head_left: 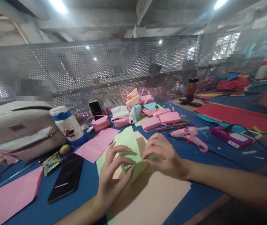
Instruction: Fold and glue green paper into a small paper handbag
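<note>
A light green sheet of paper (129, 139) is bent upward in front of me, its fold standing between my two hands. My left hand (112, 178) has its fingers curled around the paper's left side, with the thumb near the lower edge. Fingertips of my right hand (163, 154) pinch the right edge of the same sheet. Underneath lie peach paper sheets (154, 197), with more green paper showing at their left side. A pink sheet (100, 143) lies just beyond my left hand.
Small pink paper bags (149, 124) crowd the back centre. To the right lie a pink glue gun (191, 137) with its cord and a purple device (230, 137). On the left are a black phone (66, 178), a bottle (69, 126) and a backpack (25, 131). A perforated metal screen (100, 68) stands behind.
</note>
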`<state>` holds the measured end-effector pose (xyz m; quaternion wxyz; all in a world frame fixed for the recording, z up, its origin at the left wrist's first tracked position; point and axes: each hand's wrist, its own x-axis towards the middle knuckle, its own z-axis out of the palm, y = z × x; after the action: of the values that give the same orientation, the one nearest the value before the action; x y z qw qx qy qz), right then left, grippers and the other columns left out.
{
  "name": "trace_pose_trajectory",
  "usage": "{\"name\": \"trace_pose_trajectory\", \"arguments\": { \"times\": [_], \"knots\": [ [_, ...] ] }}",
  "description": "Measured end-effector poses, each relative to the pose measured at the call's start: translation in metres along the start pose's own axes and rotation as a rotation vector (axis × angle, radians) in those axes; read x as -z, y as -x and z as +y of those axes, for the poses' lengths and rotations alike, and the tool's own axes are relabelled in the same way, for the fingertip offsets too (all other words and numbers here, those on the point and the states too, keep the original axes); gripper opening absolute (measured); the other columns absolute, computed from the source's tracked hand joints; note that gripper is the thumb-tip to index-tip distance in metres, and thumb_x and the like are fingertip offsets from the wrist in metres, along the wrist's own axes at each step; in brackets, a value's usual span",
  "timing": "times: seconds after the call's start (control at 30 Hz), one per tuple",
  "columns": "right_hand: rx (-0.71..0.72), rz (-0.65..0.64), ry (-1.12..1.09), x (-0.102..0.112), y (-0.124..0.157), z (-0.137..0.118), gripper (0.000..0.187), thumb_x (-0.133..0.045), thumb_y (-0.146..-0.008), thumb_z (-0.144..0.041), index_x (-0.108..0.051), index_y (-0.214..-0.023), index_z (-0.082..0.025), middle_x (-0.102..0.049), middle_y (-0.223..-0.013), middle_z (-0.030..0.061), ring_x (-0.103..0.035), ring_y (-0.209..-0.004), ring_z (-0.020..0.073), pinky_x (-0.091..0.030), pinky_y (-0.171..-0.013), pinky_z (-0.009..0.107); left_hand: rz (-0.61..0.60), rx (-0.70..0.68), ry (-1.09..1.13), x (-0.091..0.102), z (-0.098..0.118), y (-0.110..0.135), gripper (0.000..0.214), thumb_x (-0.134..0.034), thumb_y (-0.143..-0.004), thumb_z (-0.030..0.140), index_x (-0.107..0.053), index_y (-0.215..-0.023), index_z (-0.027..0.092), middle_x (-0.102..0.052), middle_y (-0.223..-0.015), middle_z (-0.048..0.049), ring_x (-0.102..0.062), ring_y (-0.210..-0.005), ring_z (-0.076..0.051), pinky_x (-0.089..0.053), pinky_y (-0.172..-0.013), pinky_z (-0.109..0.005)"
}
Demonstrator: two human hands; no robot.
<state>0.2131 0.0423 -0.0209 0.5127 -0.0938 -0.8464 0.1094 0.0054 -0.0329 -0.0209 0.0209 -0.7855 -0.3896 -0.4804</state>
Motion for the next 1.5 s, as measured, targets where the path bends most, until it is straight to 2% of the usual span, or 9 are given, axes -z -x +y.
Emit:
{"name": "trace_pose_trajectory", "arguments": {
  "times": [0.13, 0.37, 0.63, 1.07, 1.5],
  "knots": [
    [0.001, -0.002, 0.0, -0.0006, 0.0003, 0.0003, 0.012, -0.064, -0.096, -0.027, -0.068, -0.088, -0.02, -0.067, -0.08, 0.0029, -0.054, -0.083, 0.0198, -0.041, -0.079, 0.037, -0.011, -0.003, -0.001, -0.0003, 0.0003, 0.0, 0.019, -0.06, -0.088, 0.005, -0.062, -0.09, 0.024, -0.06, -0.11, -0.0055, -0.058, -0.109, -0.021, -0.036, -0.112, -0.049],
    [0.004, -0.009, 0.004, -0.0005, -0.0001, 0.0, 0.011, -0.064, -0.096, -0.026, -0.068, -0.088, -0.019, -0.066, -0.081, 0.003, -0.053, -0.084, 0.0196, -0.041, -0.079, 0.036, -0.018, -0.003, 0.002, -0.0009, 0.0004, -0.0009, 0.021, -0.059, -0.087, 0.003, -0.061, -0.09, 0.024, -0.058, -0.112, -0.0045, -0.057, -0.11, -0.019, -0.03, -0.116, -0.046],
    [0.007, -0.013, -0.005, -0.0008, 0.0003, -0.0003, 0.011, -0.064, -0.096, -0.025, -0.068, -0.088, -0.018, -0.066, -0.08, 0.0033, -0.053, -0.084, 0.0196, -0.04, -0.079, 0.036, -0.023, 0.001, 0.005, -0.0018, 0.0017, -0.0005, 0.02, -0.06, -0.088, 0.005, -0.061, -0.091, 0.025, -0.057, -0.112, -0.0037, -0.057, -0.11, -0.018, -0.026, -0.118, -0.048],
    [-0.002, -0.017, -0.007, -0.0017, 0.0007, -0.0008, 0.014, -0.062, -0.097, -0.027, -0.068, -0.088, -0.019, -0.067, -0.081, 0.0031, -0.053, -0.084, 0.0197, -0.04, -0.079, 0.037, -0.023, -0.006, -0.009, -0.003, 0.0034, -0.0025, 0.019, -0.06, -0.088, 0.006, -0.061, -0.09, 0.024, -0.058, -0.111, -0.0029, -0.057, -0.11, -0.018, -0.027, -0.118, -0.044],
    [-0.006, -0.017, -0.013, -0.0017, 0.0005, -0.0011, 0.013, -0.063, -0.097, -0.027, -0.068, -0.087, -0.019, -0.067, -0.081, 0.003, -0.053, -0.084, 0.0196, -0.04, -0.079, 0.036, -0.029, 0.001, -0.013, -0.0034, 0.0035, -0.0022, 0.018, -0.06, -0.088, 0.007, -0.061, -0.089, 0.024, -0.059, -0.11, -0.0031, -0.057, -0.11, -0.018, -0.027, -0.117, -0.045]
  ]
}}
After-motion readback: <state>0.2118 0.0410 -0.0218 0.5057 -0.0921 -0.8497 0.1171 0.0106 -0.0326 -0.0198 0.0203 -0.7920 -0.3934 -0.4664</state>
